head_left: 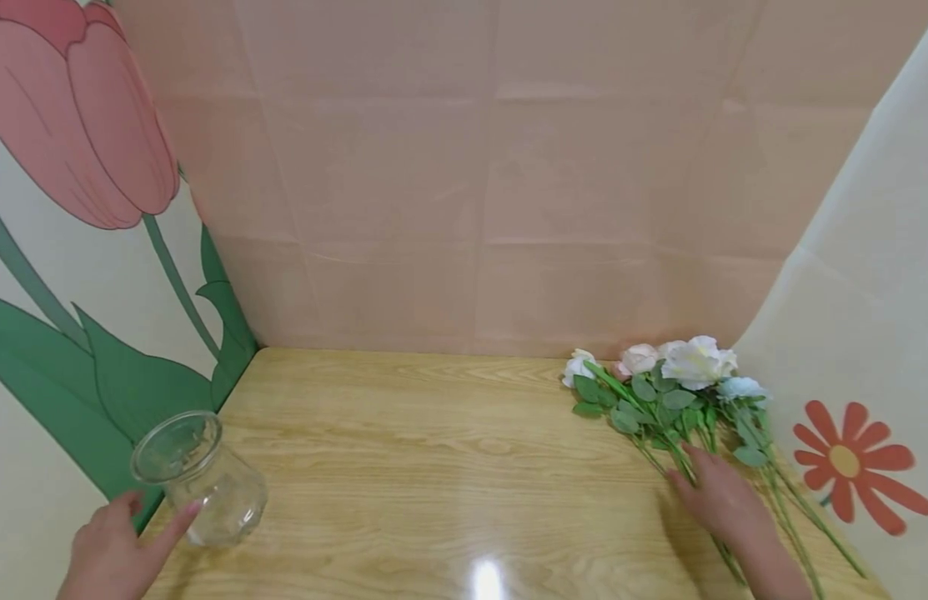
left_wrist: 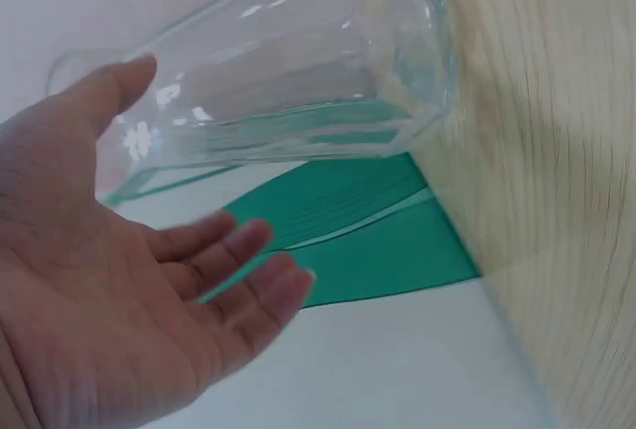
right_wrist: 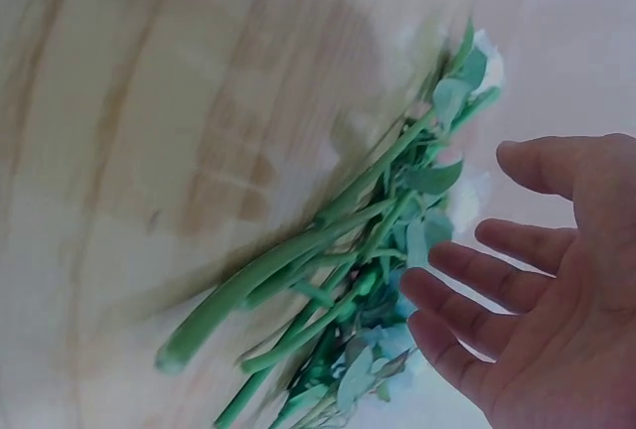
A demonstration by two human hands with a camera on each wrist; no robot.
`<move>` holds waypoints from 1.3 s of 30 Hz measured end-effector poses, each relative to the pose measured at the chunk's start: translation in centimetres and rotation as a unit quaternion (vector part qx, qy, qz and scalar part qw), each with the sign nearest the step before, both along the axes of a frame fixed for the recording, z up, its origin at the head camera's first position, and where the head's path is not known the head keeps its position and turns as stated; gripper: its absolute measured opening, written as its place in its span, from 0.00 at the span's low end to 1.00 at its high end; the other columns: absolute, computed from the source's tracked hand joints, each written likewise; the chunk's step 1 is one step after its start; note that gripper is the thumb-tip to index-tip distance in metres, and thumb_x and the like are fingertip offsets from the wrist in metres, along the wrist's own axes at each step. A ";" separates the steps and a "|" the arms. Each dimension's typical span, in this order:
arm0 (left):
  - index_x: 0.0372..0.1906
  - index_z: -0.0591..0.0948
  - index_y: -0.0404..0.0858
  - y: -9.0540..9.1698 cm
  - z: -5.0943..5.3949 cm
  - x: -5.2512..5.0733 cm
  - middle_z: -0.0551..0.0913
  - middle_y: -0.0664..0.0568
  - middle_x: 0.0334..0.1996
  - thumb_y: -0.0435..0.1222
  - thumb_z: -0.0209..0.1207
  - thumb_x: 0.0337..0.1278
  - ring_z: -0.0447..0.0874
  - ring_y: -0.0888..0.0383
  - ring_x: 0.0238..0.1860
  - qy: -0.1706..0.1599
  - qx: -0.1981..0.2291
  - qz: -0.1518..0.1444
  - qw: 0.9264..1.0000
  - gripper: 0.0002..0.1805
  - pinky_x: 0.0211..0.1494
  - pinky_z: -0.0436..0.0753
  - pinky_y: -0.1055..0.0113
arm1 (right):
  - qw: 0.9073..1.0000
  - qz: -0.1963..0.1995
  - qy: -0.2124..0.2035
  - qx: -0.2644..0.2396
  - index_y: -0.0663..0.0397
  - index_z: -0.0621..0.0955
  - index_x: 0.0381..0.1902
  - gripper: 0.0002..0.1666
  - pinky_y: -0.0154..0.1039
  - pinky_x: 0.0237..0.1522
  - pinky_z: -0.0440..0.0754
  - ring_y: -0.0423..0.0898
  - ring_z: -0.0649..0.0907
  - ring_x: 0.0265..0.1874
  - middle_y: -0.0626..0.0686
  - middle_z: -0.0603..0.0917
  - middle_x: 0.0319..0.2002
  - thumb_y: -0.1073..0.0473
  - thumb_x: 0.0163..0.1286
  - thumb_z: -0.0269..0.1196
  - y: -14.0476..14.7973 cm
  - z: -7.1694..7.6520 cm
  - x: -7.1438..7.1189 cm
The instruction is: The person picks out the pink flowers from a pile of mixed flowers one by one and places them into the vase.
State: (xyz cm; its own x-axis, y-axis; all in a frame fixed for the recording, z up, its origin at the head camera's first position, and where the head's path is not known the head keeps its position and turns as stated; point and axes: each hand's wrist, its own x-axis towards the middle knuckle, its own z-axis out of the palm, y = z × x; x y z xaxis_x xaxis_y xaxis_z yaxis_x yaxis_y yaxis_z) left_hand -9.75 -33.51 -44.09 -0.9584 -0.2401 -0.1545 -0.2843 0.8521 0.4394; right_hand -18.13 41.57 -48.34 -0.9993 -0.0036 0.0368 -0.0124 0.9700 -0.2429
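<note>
The jar (head_left: 231, 500) is at the lower left of the head view, on the table (head_left: 403, 483) with its mouth toward the upper left. The left hand (head_left: 114, 546) is just beside it in the bottom left corner, thumb and fingers spread well apart on the jar's near side. In the left wrist view the jar crosses the top of the frame; the thumb tip overlaps its neck at the left, while the loosely bent fingers lie below it, near the frame's middle. The hand is open and grips nothing; whether the thumb touches the glass cannot be told.

The flowers (head_left: 692, 364) lie at the right of the head view, blooms toward the backdrop (head_left: 479, 183) and stems (right_wrist: 283, 250) running down to the lower right. The right hand (head_left: 722, 500) is over the stems, just below the leaves (head_left: 678, 399), its forearm slanting up and left from the bottom edge. In the right wrist view it enters at the lower right, palm showing, fingers extended and slightly apart toward the bunch at centre. It too is open, with nothing in its grasp; contact with the stems is unclear.
</note>
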 end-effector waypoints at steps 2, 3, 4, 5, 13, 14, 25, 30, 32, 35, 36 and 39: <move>0.64 0.57 0.08 -0.2 -0.2 -0.4 0.62 0.10 0.61 0.64 0.51 0.68 0.63 0.16 0.59 0.002 0.028 0.002 1.000 0.57 0.59 0.71 0.28 | 1.000 -0.008 -0.012 0.004 0.73 0.67 0.68 0.40 0.74 0.52 0.73 0.80 0.72 0.57 0.81 0.70 0.61 0.42 0.77 0.55 0.5 -0.1 0.0; 0.65 0.56 0.08 -0.3 -0.3 -0.6 0.60 0.10 0.63 0.63 0.52 0.68 0.61 0.16 0.61 0.008 0.044 0.001 0.999 0.57 0.60 0.70 0.28 | 1.000 -0.012 -0.015 0.009 0.73 0.67 0.68 0.40 0.74 0.51 0.73 0.80 0.72 0.56 0.81 0.71 0.61 0.42 0.76 0.55 0.8 -0.1 -0.1; 0.66 0.55 0.09 -0.4 -0.5 -0.8 0.58 0.11 0.64 0.62 0.53 0.68 0.60 0.17 0.63 0.015 0.060 -0.002 0.998 0.56 0.61 0.69 0.28 | 1.000 -0.015 -0.014 0.012 0.73 0.67 0.68 0.40 0.74 0.50 0.74 0.80 0.72 0.55 0.82 0.71 0.60 0.43 0.76 0.56 1.1 -0.2 -0.1; 0.67 0.55 0.10 -0.4 -0.6 -0.9 0.57 0.12 0.65 0.61 0.54 0.68 0.59 0.17 0.64 0.028 0.077 -0.005 0.997 0.55 0.61 0.68 0.27 | 1.000 -0.017 -0.012 0.016 0.74 0.67 0.67 0.39 0.74 0.50 0.74 0.80 0.73 0.55 0.82 0.71 0.59 0.44 0.75 0.57 1.3 -0.3 -0.2; 0.75 0.50 0.20 -0.5 -1.1 -1.5 0.51 0.16 0.71 0.55 0.57 0.70 0.52 0.17 0.68 0.040 0.172 -0.023 0.984 0.51 0.63 0.60 0.23 | 1.000 -0.015 0.004 0.019 0.74 0.73 0.60 0.32 0.72 0.46 0.76 0.79 0.76 0.50 0.80 0.76 0.53 0.51 0.72 0.60 3.0 -1.6 -0.6; 0.75 0.50 0.21 -0.4 -1.2 -1.6 0.51 0.16 0.71 0.55 0.57 0.70 0.52 0.17 0.68 0.044 0.177 -0.024 0.983 0.50 0.64 0.60 0.23 | 1.000 -0.014 0.004 0.020 0.75 0.74 0.58 0.30 0.71 0.46 0.76 0.79 0.76 0.49 0.79 0.77 0.51 0.52 0.71 0.61 3.2 -1.8 -0.7; 0.80 0.46 0.32 0.6 -1.5 -2.3 0.44 0.27 0.78 0.47 0.63 0.68 0.39 0.20 0.74 0.090 0.296 -0.005 0.951 0.50 0.70 0.50 0.24 | 0.998 -0.018 -0.055 0.038 0.73 0.75 0.54 0.27 0.64 0.37 0.79 0.72 0.81 0.41 0.71 0.82 0.40 0.53 0.69 0.64 4.0 -2.4 -1.2; 0.80 0.40 0.31 0.6 -1.4 -2.5 0.42 0.25 0.78 0.50 0.62 0.68 0.40 0.20 0.74 0.072 0.294 0.002 0.953 0.55 0.70 0.51 0.24 | 0.997 -0.025 -0.068 0.027 0.70 0.76 0.54 0.24 0.63 0.36 0.79 0.70 0.82 0.40 0.69 0.83 0.40 0.55 0.70 0.63 3.7 -1.9 -1.1; 0.80 0.41 0.31 0.7 -1.5 -2.6 0.44 0.24 0.77 0.48 0.63 0.68 0.41 0.20 0.74 0.085 0.291 -0.002 0.953 0.54 0.69 0.51 0.23 | 0.997 -0.027 -0.063 0.023 0.69 0.77 0.53 0.22 0.63 0.36 0.79 0.70 0.82 0.40 0.68 0.84 0.39 0.56 0.69 0.63 3.6 -1.8 -1.0; 0.80 0.44 0.33 0.9 -1.7 -2.7 0.47 0.26 0.77 0.46 0.64 0.67 0.42 0.22 0.75 0.110 0.293 -0.006 0.950 0.52 0.69 0.51 0.24 | 0.998 -0.028 -0.057 0.018 0.69 0.78 0.50 0.19 0.64 0.38 0.80 0.70 0.82 0.40 0.68 0.84 0.40 0.58 0.69 0.62 3.4 -1.8 -1.0; 0.80 0.46 0.33 0.9 -1.8 -2.7 0.48 0.27 0.77 0.45 0.65 0.66 0.43 0.23 0.75 0.119 0.292 -0.007 0.949 0.51 0.69 0.51 0.23 | 0.998 -0.028 -0.058 0.017 0.69 0.78 0.50 0.19 0.64 0.38 0.80 0.71 0.82 0.41 0.69 0.84 0.40 0.58 0.69 0.62 3.4 -1.9 -1.0; 0.80 0.48 0.34 1.2 -2.0 -2.9 0.49 0.30 0.78 0.43 0.65 0.65 0.42 0.27 0.76 0.140 0.299 -0.005 0.944 0.50 0.71 0.49 0.25 | 0.998 -0.027 -0.060 0.017 0.70 0.78 0.48 0.17 0.64 0.40 0.80 0.71 0.82 0.42 0.70 0.83 0.41 0.61 0.69 0.62 3.5 -2.0 -1.2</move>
State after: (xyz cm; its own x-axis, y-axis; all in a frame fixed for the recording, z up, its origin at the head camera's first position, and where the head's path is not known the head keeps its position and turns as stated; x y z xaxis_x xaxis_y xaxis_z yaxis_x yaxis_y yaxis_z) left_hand -12.64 -32.33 -46.08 -0.9836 -0.1806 0.0013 -0.0779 0.4306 0.8992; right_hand -19.28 45.03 -50.36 -0.9954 0.0505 -0.0818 0.0665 0.9761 -0.2067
